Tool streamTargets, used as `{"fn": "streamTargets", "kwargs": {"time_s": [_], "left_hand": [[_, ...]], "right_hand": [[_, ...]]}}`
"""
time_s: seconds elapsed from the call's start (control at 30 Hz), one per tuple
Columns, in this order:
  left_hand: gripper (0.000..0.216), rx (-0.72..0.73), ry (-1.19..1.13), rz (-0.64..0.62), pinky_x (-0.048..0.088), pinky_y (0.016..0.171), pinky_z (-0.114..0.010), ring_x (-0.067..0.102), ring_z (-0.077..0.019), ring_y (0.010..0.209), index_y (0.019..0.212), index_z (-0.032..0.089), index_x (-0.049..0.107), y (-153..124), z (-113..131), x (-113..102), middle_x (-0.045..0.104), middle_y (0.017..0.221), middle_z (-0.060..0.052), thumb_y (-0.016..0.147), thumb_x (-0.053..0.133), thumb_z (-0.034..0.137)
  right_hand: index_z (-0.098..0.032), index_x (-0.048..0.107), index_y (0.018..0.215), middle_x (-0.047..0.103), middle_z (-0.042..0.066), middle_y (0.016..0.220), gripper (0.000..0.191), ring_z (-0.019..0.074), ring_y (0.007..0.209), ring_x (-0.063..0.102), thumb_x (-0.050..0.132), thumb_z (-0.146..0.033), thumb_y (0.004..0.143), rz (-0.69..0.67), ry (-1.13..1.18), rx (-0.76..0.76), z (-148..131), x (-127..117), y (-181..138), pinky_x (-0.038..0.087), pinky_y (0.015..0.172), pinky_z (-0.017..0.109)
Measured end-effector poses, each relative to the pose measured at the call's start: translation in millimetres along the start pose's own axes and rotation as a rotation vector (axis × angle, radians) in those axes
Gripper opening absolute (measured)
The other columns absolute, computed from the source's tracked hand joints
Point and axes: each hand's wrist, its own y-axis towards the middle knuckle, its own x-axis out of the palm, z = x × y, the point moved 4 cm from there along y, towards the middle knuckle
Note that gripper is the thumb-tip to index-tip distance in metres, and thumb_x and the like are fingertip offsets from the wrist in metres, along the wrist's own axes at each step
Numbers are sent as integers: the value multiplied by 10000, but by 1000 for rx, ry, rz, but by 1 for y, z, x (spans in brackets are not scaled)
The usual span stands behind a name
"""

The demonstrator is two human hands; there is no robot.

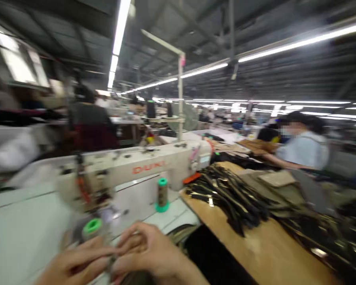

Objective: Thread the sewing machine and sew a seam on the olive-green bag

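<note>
My left hand [77, 262] and my right hand [150, 251] meet at the bottom of the view, in front of a white sewing machine [154, 162] with red lettering. The fingers of both are closed in a pinch. Between the fingertips is a small dark piece, blurred and mostly covered, so its kind does not show. Just behind my left hand stands a thread cone with a bright green top [93, 225]. Beyond my right hand, a brown thread spool with green ends [162, 194] stands upright on the machine table [26, 233].
To the right, a brown board [264, 249] bears a heap of dark strips with shiny metal parts [225, 190] and olive fabric pieces [264, 188]. Black cloth [213, 253] lies beside my right forearm. A co-worker in light blue [302, 148] is at the far right.
</note>
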Motion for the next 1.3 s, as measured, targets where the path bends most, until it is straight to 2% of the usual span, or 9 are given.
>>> {"fn": "streamTargets", "kwargs": {"time_s": [0.07,0.13,0.3,0.47,0.6,0.8,1.0,1.17,1.3], "left_hand": [[409,-37,-118,30,476,667,-291,554,-216,687,750,176,771,-34,-16,-36,573,661,-14,773,629,558],[345,-46,-294,7,405,655,-273,485,-200,680,747,204,793,-49,-19,-47,512,650,-16,750,672,527],[412,-65,-396,24,310,698,-293,388,-193,714,726,186,768,-49,-14,-44,390,665,3,785,639,573],[368,-71,-413,15,298,702,-290,377,-195,720,705,190,751,-50,-13,-49,384,684,4,785,640,532],[369,-87,-424,41,282,713,-293,384,-200,729,646,190,737,-52,-14,-49,403,674,-1,747,678,540],[481,-220,-770,50,162,575,-269,201,-135,605,768,160,721,-51,-20,-41,372,619,36,680,733,633],[527,-197,-771,80,171,585,-271,216,-133,608,738,142,714,-52,-19,-40,339,602,43,657,742,662],[497,-185,-752,52,152,573,-273,201,-132,615,720,133,712,-52,-21,-39,336,620,35,677,749,627],[442,-178,-833,31,143,556,-262,180,-123,604,714,131,710,-50,-23,-35,324,599,41,715,757,570]], "right_hand": [[-159,595,880,649,-24,697,431,113,612,649,860,-400,640,-144,222,92,10,24,12,530,630,234],[-157,607,873,666,-10,736,429,111,637,657,886,-336,601,-159,313,121,14,27,13,531,656,232],[-179,664,919,682,1,771,421,131,688,680,895,-275,580,-59,225,9,22,16,2,518,656,208],[-293,731,1012,682,5,875,343,122,666,657,807,-180,698,16,-96,-369,13,15,1,528,614,206],[-285,761,856,689,17,803,144,156,708,654,714,-165,793,129,-360,-598,-3,16,0,534,658,242],[-232,707,710,646,3,665,109,134,588,603,673,-194,806,249,-403,-597,0,18,-6,480,563,222],[-212,685,844,690,18,686,287,167,548,652,838,-360,651,299,-124,-289,17,20,1,538,515,226],[-282,753,859,704,18,785,131,168,658,668,727,-188,771,285,-367,-648,-9,28,-1,556,606,251],[-253,712,792,673,8,716,152,165,658,649,640,-125,830,327,-474,-714,-15,28,-7,528,611,257]]}}
